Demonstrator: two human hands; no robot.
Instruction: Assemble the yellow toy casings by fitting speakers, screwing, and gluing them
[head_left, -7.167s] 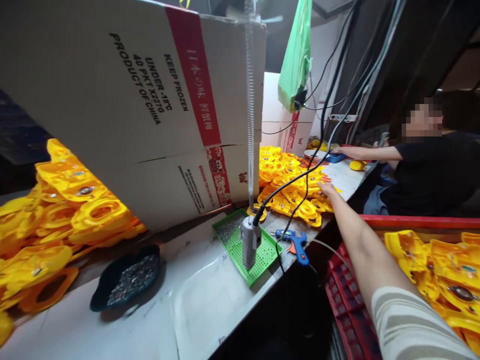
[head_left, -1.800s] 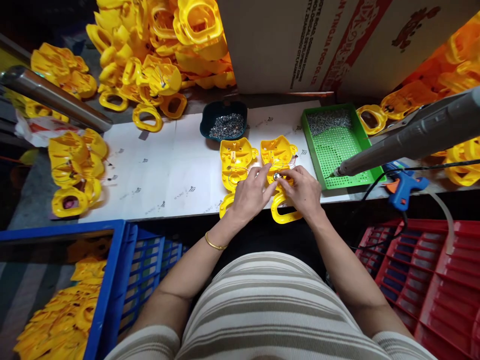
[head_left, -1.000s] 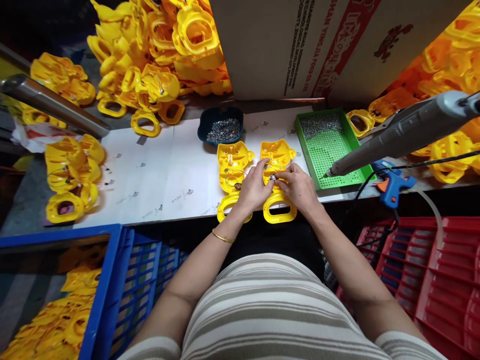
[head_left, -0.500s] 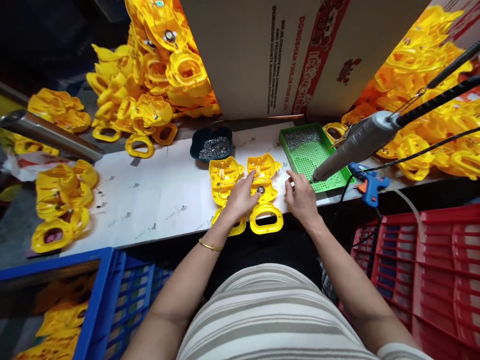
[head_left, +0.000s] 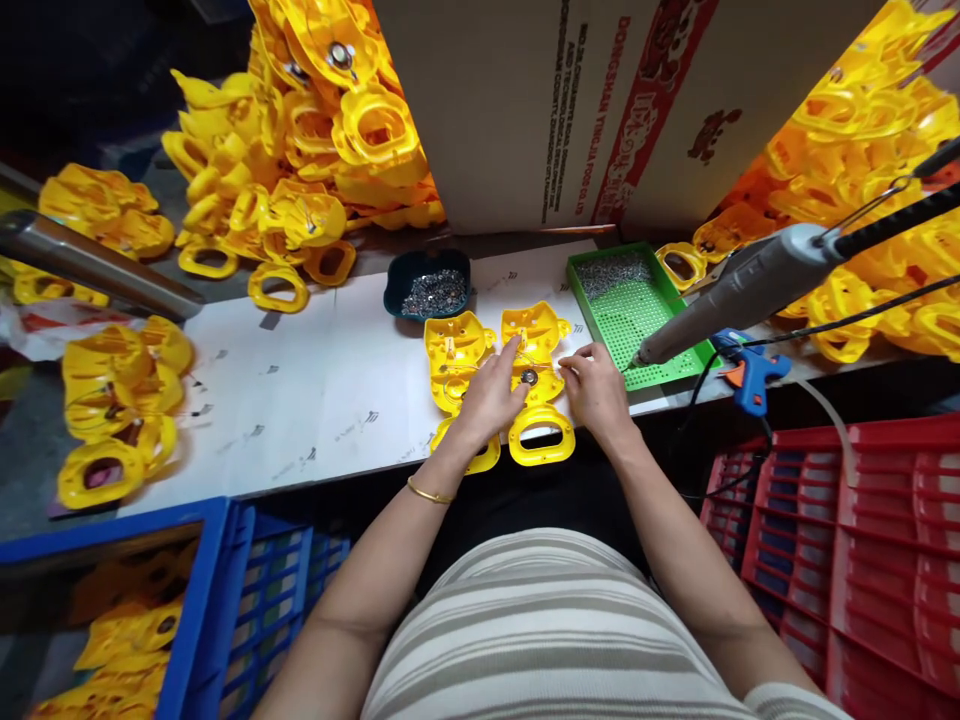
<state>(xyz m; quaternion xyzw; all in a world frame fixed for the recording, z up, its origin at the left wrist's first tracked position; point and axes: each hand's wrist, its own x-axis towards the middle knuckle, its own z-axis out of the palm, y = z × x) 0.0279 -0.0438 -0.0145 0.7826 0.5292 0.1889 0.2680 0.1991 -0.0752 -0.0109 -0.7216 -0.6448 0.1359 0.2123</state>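
Note:
Two yellow plastic shells with handle loops lie side by side at the table's front edge, insides up. My left hand (head_left: 491,398) rests across the left shell (head_left: 454,345) and the right shell (head_left: 536,325), index finger and thumb stretched apart on the right one. A round speaker-like part (head_left: 529,378) and thin wires show inside that right shell. Close by its right edge, my right hand (head_left: 596,390) has thumb and fingertips pinched together; anything between them is too small to make out. The right shell's handle loop (head_left: 541,458) overhangs the edge.
Behind the shells stand a dark bowl (head_left: 427,283) of small screws and a green perforated tray (head_left: 637,380) with more. A grey electric screwdriver (head_left: 739,295) hangs over the tray, beside a blue glue gun (head_left: 754,370). Yellow shells are heaped around; blue crate (head_left: 217,560) left, red crate (head_left: 874,540) right.
My right hand has moved in to the right shell's edge, and its thumb and fingers have come together. The left hand keeps its place on the shells; the view has shifted slightly.

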